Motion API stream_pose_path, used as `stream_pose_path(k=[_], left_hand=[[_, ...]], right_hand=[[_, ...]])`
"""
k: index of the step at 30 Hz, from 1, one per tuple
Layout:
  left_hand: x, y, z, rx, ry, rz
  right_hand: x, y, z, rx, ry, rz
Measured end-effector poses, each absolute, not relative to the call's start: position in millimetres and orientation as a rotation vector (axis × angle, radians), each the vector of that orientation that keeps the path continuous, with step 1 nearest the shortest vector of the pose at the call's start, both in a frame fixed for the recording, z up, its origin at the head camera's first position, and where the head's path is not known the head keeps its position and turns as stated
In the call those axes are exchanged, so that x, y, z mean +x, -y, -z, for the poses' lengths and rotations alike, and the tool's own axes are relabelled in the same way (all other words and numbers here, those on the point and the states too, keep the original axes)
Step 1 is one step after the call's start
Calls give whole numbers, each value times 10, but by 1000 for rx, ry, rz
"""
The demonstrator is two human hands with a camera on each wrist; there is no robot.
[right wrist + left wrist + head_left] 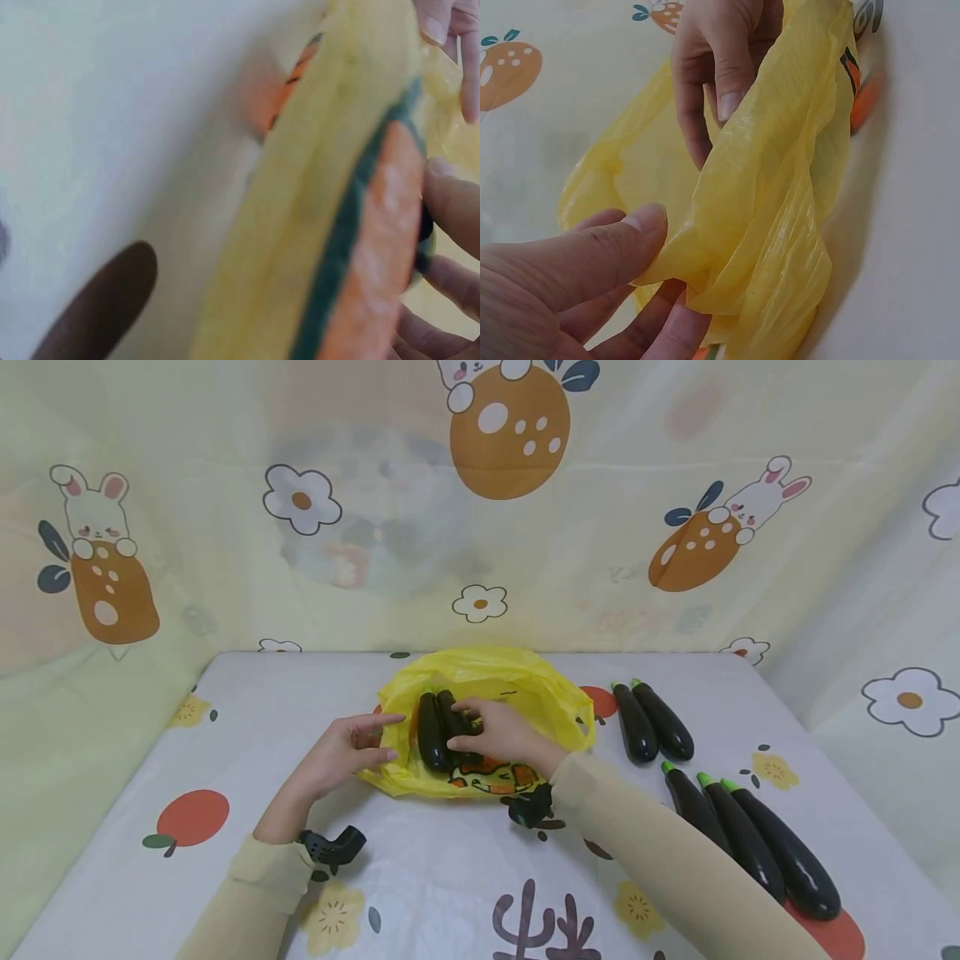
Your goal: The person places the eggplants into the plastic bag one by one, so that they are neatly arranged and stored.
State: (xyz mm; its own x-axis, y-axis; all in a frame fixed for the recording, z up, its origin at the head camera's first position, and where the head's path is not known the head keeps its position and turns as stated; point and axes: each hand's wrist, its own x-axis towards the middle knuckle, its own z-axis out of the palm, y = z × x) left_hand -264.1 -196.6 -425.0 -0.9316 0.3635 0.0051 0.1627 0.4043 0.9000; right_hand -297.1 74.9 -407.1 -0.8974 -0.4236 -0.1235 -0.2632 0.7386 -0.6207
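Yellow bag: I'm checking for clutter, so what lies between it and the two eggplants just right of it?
In the head view, only tablecloth with a printed red fruit shows between the bag and those eggplants.

Soft light glints on the eggplants (783, 850); the 2 wrist views are dimmer, the right blurred.

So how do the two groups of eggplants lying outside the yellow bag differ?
The farther eggplants number two; the nearer eggplants number three. The farther eggplants lie close to the yellow bag, the nearer eggplants closer to the person. The farther eggplants show whole, while the right sleeve partly hides the nearer eggplants. Both groups are dark and glossy with green tips.
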Motion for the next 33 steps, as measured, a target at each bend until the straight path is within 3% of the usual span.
stream_pose_path(k=[21,33], left_hand=[[-2646,1942,4246,471,-2471,-1538],[-2614,1946,4236,469,-2482,-1541]], right_hand=[[-2887,-796,4011,-500,-2651,967],[-2738,-1220,3740,-719,-2547,1054]])
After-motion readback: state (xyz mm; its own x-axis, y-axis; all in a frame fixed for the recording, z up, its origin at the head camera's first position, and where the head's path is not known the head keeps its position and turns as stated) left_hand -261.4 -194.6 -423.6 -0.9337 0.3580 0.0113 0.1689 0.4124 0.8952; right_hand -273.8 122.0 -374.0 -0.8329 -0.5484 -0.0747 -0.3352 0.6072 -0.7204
